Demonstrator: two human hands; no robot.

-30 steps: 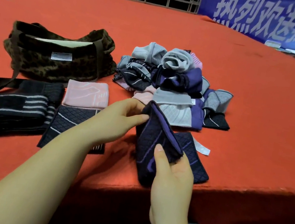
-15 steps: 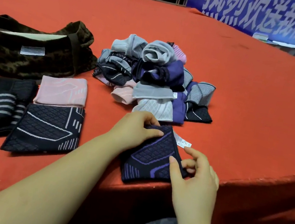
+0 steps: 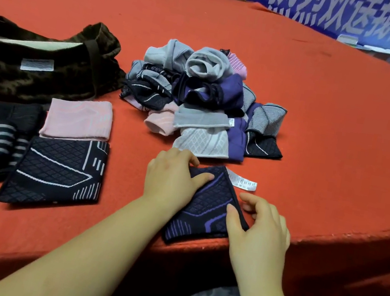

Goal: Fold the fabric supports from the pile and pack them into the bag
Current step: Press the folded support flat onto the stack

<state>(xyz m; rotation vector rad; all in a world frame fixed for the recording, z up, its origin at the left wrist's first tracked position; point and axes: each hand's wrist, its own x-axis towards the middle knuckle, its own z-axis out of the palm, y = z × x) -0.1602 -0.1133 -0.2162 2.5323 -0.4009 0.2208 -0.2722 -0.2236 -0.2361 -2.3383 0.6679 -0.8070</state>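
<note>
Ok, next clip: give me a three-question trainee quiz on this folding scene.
1. True or false: the dark purple-patterned folded support lies flat near the edge of the red table.
2. Which folded piece lies directly beyond the black white-lined folded support? A) pink folded support B) grey one C) purple one
3. Fill in: the white care label sticks out at the support's ____ corner.

Key: 1 true; the left hand and right hand both rest on it. 2 A. 3 far right.

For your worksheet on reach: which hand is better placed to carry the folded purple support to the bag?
Left: the left hand presses the purple support and lies nearer the bag.
</note>
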